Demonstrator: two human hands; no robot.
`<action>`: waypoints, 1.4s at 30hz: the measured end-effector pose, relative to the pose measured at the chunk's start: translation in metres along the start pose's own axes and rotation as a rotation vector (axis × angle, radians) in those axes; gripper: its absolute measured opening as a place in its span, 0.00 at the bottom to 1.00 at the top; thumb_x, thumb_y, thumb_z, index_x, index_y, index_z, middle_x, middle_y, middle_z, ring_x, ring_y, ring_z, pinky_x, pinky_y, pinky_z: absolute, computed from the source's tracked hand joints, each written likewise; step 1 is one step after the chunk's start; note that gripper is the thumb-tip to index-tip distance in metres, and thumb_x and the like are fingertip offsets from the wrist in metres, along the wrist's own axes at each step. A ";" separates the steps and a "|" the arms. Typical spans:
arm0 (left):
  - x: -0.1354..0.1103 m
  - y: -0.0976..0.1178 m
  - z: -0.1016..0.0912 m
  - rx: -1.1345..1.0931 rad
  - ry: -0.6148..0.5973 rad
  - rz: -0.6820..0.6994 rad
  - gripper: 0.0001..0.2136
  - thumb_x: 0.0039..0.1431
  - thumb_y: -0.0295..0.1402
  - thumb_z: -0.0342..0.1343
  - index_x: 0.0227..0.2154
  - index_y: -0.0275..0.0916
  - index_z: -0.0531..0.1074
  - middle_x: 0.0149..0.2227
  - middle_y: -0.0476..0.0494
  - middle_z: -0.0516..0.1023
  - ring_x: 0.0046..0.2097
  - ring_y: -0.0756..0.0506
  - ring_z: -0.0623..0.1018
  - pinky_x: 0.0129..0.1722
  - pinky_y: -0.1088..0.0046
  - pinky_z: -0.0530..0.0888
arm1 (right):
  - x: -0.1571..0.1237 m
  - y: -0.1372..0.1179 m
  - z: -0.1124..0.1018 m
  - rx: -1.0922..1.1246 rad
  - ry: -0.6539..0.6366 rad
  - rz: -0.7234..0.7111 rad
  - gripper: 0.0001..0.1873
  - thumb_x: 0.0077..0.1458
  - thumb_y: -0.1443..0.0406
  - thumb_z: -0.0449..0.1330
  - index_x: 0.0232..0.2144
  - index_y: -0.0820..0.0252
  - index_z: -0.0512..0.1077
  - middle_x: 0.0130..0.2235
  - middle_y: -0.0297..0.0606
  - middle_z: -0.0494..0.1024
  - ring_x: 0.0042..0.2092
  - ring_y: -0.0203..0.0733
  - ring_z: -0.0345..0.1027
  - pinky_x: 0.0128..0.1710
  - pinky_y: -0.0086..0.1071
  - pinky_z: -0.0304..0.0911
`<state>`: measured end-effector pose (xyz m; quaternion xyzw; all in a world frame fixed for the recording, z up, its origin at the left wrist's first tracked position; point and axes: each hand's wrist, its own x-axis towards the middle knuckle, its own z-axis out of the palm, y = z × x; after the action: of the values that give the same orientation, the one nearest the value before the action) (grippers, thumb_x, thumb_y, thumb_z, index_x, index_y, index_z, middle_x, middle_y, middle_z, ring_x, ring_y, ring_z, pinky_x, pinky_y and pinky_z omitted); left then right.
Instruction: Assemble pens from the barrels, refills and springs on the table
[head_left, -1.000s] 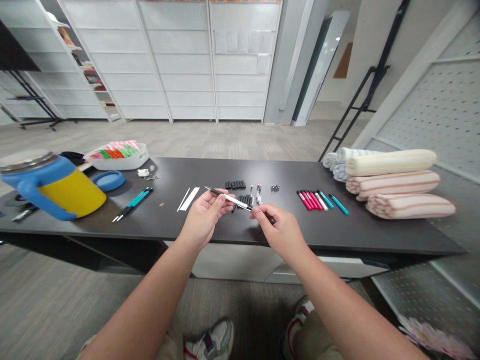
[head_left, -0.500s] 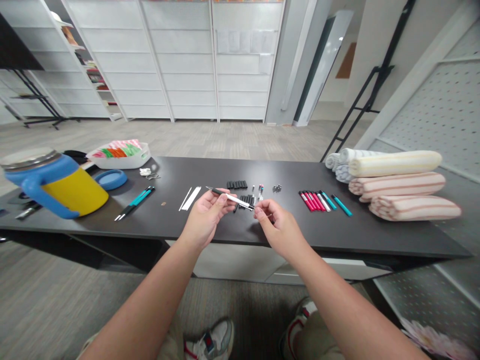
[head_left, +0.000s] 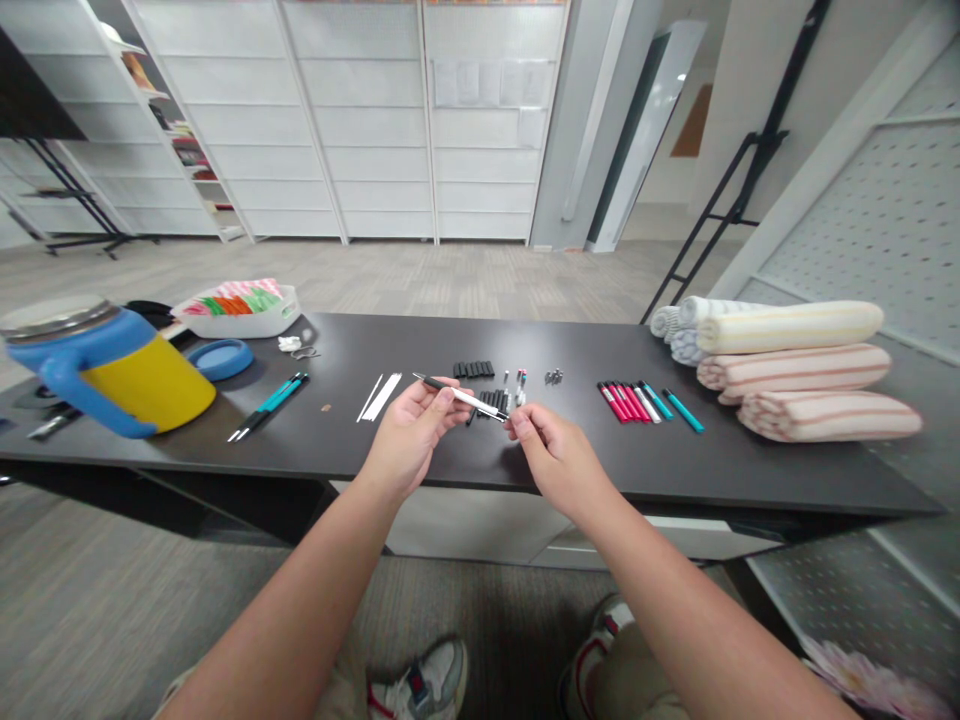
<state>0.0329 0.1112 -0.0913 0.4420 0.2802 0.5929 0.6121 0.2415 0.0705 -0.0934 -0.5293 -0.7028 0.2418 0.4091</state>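
Note:
A white pen (head_left: 472, 400) with a black tip section and a black clip end is held slanting above the dark table. My left hand (head_left: 414, 425) is closed around its middle, thumb on top, with the black tip pointing left. At the pen's clip end, my right hand (head_left: 547, 445) has thumb and forefinger pinched together. Whatever sits between those fingertips is too small to make out. Behind the pen lie black pen parts (head_left: 491, 403), black grips (head_left: 474, 369), small clear and coloured pieces (head_left: 520, 380) and little metal pieces (head_left: 553, 377).
White refill sticks (head_left: 383, 396) and assembled teal pens (head_left: 270, 405) lie left. Pink barrels (head_left: 619, 402) and teal barrels (head_left: 684, 411) are at right, beside rolled towels (head_left: 802, 370). A blue-yellow mug (head_left: 142, 375), blue lid (head_left: 220, 359) and white basket (head_left: 247, 318) occupy the left end.
My right fingertips have shifted very slightly at the clip end of the pen. My left hand and the pen stay nearly in place.

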 end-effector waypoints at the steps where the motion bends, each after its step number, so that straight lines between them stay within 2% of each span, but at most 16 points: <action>1: 0.000 0.000 0.000 0.000 0.001 0.000 0.13 0.61 0.37 0.70 0.44 0.35 0.78 0.42 0.39 0.84 0.43 0.47 0.83 0.45 0.73 0.80 | 0.000 0.000 0.000 0.003 -0.002 0.012 0.15 0.72 0.55 0.52 0.39 0.54 0.72 0.36 0.34 0.80 0.37 0.42 0.73 0.38 0.33 0.61; 5: -0.001 0.001 0.000 0.002 0.001 -0.004 0.13 0.62 0.37 0.69 0.44 0.35 0.78 0.42 0.39 0.83 0.43 0.47 0.82 0.46 0.72 0.80 | -0.001 0.000 0.000 -0.013 -0.014 0.026 0.13 0.71 0.55 0.54 0.39 0.54 0.71 0.33 0.32 0.78 0.32 0.40 0.69 0.33 0.32 0.59; 10: 0.000 0.001 0.000 0.002 0.008 -0.008 0.14 0.61 0.37 0.70 0.44 0.35 0.78 0.42 0.40 0.83 0.43 0.47 0.82 0.46 0.72 0.80 | 0.000 0.001 0.000 -0.004 -0.010 -0.026 0.17 0.73 0.56 0.50 0.38 0.54 0.74 0.39 0.37 0.82 0.42 0.44 0.75 0.43 0.34 0.63; 16: 0.000 0.001 0.000 0.004 0.017 -0.008 0.14 0.61 0.38 0.70 0.43 0.35 0.77 0.43 0.38 0.83 0.43 0.47 0.82 0.47 0.70 0.79 | -0.001 -0.001 0.000 -0.019 -0.010 0.017 0.14 0.70 0.54 0.54 0.39 0.54 0.73 0.32 0.33 0.78 0.32 0.41 0.70 0.32 0.32 0.59; 21: 0.000 0.001 0.001 0.003 0.021 -0.012 0.15 0.59 0.38 0.71 0.43 0.34 0.78 0.42 0.39 0.83 0.43 0.46 0.82 0.46 0.71 0.80 | 0.000 -0.002 -0.001 -0.024 -0.018 -0.052 0.16 0.73 0.57 0.50 0.37 0.54 0.74 0.38 0.37 0.82 0.41 0.44 0.75 0.41 0.34 0.63; 27: 0.000 0.001 0.000 0.004 0.022 -0.011 0.14 0.60 0.38 0.70 0.43 0.35 0.77 0.41 0.40 0.83 0.42 0.47 0.82 0.46 0.71 0.79 | 0.000 -0.003 -0.001 -0.013 -0.014 0.000 0.12 0.70 0.55 0.55 0.39 0.55 0.72 0.30 0.31 0.75 0.30 0.39 0.67 0.31 0.31 0.57; 36: 0.000 0.002 0.001 -0.005 0.022 -0.008 0.14 0.60 0.38 0.71 0.43 0.35 0.77 0.41 0.40 0.83 0.42 0.47 0.82 0.45 0.72 0.79 | 0.001 -0.005 -0.002 -0.029 -0.031 -0.076 0.13 0.71 0.58 0.53 0.37 0.54 0.72 0.36 0.35 0.79 0.38 0.42 0.71 0.39 0.33 0.61; 42: 0.000 0.002 -0.001 0.002 0.031 -0.010 0.16 0.61 0.40 0.69 0.45 0.34 0.77 0.43 0.37 0.83 0.42 0.45 0.82 0.44 0.70 0.79 | -0.001 -0.006 -0.002 -0.011 -0.089 -0.133 0.12 0.72 0.58 0.54 0.39 0.54 0.74 0.35 0.35 0.78 0.37 0.41 0.70 0.38 0.33 0.61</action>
<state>0.0311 0.1115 -0.0902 0.4319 0.2923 0.5963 0.6103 0.2401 0.0671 -0.0880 -0.4725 -0.7552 0.2336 0.3898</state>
